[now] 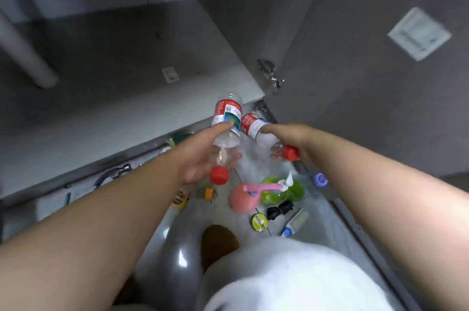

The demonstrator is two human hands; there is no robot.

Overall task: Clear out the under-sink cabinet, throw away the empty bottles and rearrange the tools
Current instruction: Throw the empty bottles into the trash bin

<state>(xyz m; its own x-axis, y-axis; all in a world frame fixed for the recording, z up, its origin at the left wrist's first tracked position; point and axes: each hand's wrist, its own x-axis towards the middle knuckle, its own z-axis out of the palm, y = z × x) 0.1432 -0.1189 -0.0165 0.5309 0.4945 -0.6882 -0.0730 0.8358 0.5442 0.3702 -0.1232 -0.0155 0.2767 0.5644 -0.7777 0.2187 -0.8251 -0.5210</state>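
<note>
The fingers [224, 125] of the left hand [203, 158] are curled around a clear plastic bottle with a red cap and a red-and-white label [227, 118], which is gripped at its middle. The fingers [270, 129] of the right hand [291, 139] are wrapped around a second clear red-capped bottle [253, 124] of the same kind. Both bottles are held in the air with caps turned toward the person and bases tilted toward the cabinet; they are just beside each other, and whether they touch cannot be told.

Below the hands, on the grey tiled floor [175, 247], a pink spray bottle [241, 200] is seen lying beside a green translucent pump bottle [291, 190]. Near these, a black plastic part [280, 209], a round yellow lid [260, 221], a white tube with a blue cap [294, 224] and a round blue cap [320, 180] are scattered. To the left, a yellow-handled wire brush [180, 200] and dark pliers [111, 175] are laid along the cabinet's front edge.

Beyond, the grey cabinet floor [127, 57] is shown with a white pipe [22, 57] standing on it. The grey cabinet door [355, 69] is swung open at the right, with a metal hinge [270, 74].
</note>
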